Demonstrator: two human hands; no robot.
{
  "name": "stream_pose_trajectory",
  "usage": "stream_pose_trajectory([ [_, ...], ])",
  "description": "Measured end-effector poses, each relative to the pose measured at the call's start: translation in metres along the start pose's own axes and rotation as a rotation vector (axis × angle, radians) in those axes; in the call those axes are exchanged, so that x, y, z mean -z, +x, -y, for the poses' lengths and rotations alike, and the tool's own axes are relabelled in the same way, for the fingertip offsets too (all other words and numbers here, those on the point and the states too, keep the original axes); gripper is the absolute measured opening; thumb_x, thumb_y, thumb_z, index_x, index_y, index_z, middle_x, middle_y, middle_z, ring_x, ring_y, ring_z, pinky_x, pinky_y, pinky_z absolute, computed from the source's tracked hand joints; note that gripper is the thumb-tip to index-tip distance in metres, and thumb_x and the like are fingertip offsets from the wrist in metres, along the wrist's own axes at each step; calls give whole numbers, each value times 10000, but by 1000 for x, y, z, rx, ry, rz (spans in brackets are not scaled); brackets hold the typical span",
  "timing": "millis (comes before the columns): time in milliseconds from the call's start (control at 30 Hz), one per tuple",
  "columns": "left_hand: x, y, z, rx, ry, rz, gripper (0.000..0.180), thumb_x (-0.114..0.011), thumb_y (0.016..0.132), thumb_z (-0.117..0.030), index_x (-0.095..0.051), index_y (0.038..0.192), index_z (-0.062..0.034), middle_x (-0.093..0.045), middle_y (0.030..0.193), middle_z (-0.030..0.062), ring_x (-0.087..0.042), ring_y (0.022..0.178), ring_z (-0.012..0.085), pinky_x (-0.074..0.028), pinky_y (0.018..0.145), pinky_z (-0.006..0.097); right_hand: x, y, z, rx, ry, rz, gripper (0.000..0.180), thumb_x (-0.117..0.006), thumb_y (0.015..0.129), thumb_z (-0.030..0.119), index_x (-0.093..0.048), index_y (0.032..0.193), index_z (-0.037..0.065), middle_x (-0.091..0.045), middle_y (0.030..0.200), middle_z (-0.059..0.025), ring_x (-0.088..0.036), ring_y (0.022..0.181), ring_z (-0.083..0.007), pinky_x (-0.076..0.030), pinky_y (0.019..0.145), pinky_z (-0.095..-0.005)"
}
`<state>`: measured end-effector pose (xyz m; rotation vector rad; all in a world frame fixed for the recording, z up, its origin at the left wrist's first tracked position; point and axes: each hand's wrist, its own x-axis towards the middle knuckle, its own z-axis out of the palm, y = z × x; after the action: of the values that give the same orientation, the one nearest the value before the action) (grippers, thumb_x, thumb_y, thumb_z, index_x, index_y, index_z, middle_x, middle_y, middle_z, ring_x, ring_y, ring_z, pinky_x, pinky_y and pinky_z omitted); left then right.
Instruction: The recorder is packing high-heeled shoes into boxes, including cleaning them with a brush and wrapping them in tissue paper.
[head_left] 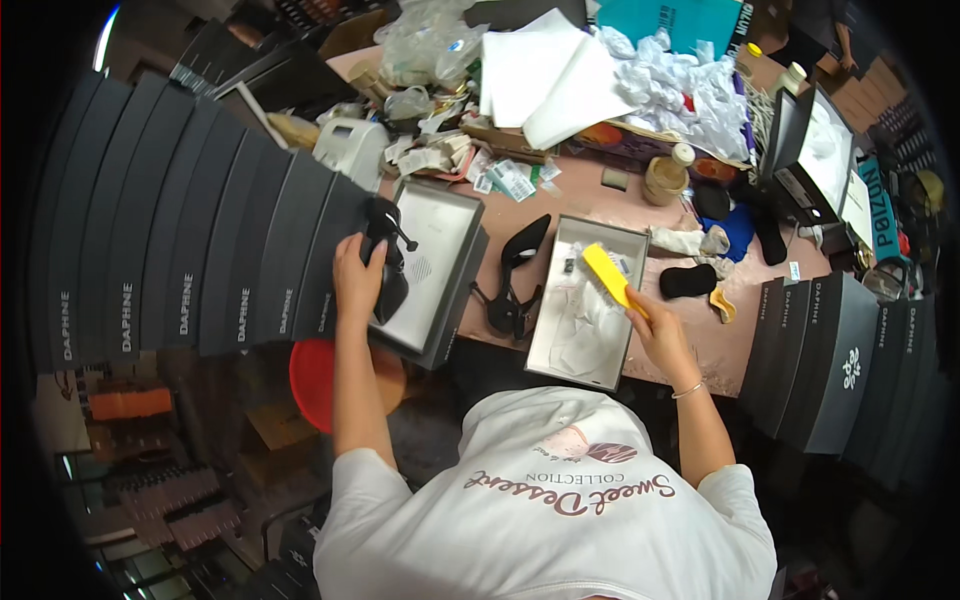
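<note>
My left hand (pixel 358 275) is closed around a black high-heeled shoe (pixel 391 285), which it holds over the left edge of an open grey shoebox (pixel 432 262) with a pale inside. In my right hand (pixel 657 328) is a yellow-backed brush (pixel 606 275), gripped by its handle. The brush hangs above a second open box part (pixel 588 335), where crumpled white paper and a small dark packet lie. Between the two boxes another black high-heeled shoe (pixel 517 280) rests on the table.
Dark shoeboxes stand in rows at left (pixel 190 220) and right (pixel 810 360). Behind lie white paper sheets (pixel 540 75), plastic bags (pixel 670 80) and a bottle (pixel 668 175). Black pads (pixel 688 281) and cloths sit right of the box. A red bucket (pixel 312 385) is below the table's left side.
</note>
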<state>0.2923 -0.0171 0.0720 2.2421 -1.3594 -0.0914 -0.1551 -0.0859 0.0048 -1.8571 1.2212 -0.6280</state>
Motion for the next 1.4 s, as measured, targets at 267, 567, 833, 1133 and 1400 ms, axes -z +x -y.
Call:
stream_pose_trajectory([
  [267,-223,-68,-32,86,-178,334,538,-647,847,-265,-480,1249,52,-611,1103,249,-606,1013,356,-479,861,405,-2,-17,9,-128,105,115,457,-646,866,190,-525,1283,47,-627,1073,-251,-658,931,-334,-495,783,-340],
  [567,-135,-49,-35,727,-1357,929,374,-548,881,-140,-501,1232,-17,-610,987,126,-609,855,223,-496,769,360,-13,-15,-23,-244,425,-10,459,-591,920,151,-470,1352,55,-465,736,35,-397,618,-71,-363,560,-221],
  [833,-80,-135,-111,464,-1127,1134,885,-716,705,-128,-244,1449,-54,-570,934,105,-548,774,181,-455,702,328,7,15,28,219,9,-47,523,-603,871,133,-454,1372,124,-594,798,-122,-548,605,-163,-443,551,-286],
  [1133,-55,-133,-122,-324,143,857,470,-691,655,-167,-534,1031,68,-625,874,260,-611,839,431,-504,769,460,82,40,46,448,-819,69,498,-567,801,126,-513,1288,219,-494,636,-24,-553,496,-187,-444,401,-341],
  [1400,-45,-107,-114,-716,448,595,502,-794,595,-145,-559,1015,-1,-628,769,110,-630,775,263,-438,699,369,61,31,61,354,-689,257,281,-546,860,179,-581,1138,156,-611,733,-110,-640,635,-275,-496,532,-395],
])
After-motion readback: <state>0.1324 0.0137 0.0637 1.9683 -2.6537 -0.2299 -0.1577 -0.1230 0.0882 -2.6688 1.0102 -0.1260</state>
